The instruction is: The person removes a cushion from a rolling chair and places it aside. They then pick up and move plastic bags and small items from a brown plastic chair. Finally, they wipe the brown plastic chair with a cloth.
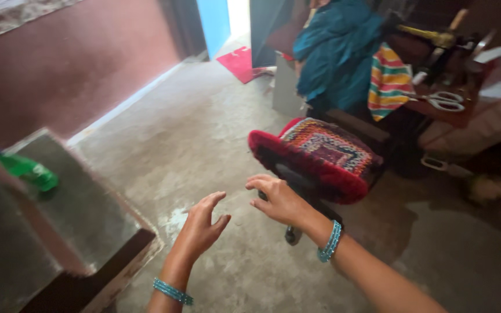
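Stool (320, 153) before hands (279, 200) (bottle (27, 170) far left).

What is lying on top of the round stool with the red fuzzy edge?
A woven, multicoloured patterned cushion cover lies over the stool's red-edged seat. Nothing else rests on it. The seat itself is hidden beneath the cover. The right hand reaches at the near edge; the left hand hovers apart.

A green plastic bottle (28, 170) lies on its side on the grey step at the left (it has a blue cap and a green label).
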